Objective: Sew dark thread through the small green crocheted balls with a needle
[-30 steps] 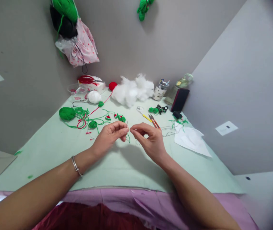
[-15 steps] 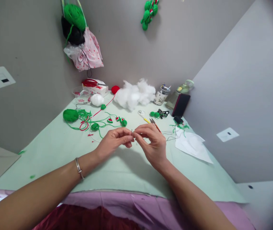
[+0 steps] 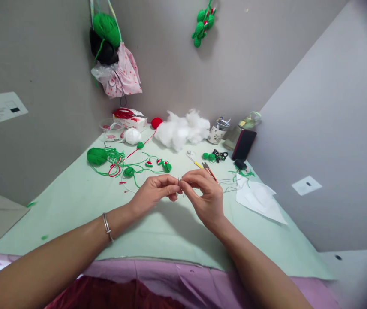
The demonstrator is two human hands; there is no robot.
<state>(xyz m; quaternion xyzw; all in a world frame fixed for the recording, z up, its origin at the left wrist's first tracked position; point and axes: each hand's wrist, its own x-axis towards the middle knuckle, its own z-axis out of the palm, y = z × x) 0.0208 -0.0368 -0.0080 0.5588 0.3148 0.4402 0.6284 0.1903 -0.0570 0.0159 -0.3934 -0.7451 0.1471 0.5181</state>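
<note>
Left hand point(image 3: 156, 189): thumb and forefinger pinched on one thin, upright, dark needle point(image 3: 178, 180). Right hand point(image 3: 204, 193): thumb and forefinger pinched together, touching the left fingertips; what they grip is too small to tell. Both hands and the needle are on the near side of the fluff point(image 3: 183, 131), one white heap. Left of the fluff: one red ball point(image 3: 157, 123) just beside it, one white ball point(image 3: 132, 136), one green ball point(image 3: 96, 156) well apart, one box point(image 3: 139, 123) bearing one pair of scissors point(image 3: 124, 113). Right of the fluff: one cup point(image 3: 216, 134) just beside it, one bottle point(image 3: 233, 139), one phone point(image 3: 244, 145). Near side of the fluff, toward the right: one yellow tool point(image 3: 198, 164), one pair of snips point(image 3: 210, 170), one black clip point(image 3: 220, 156).
</note>
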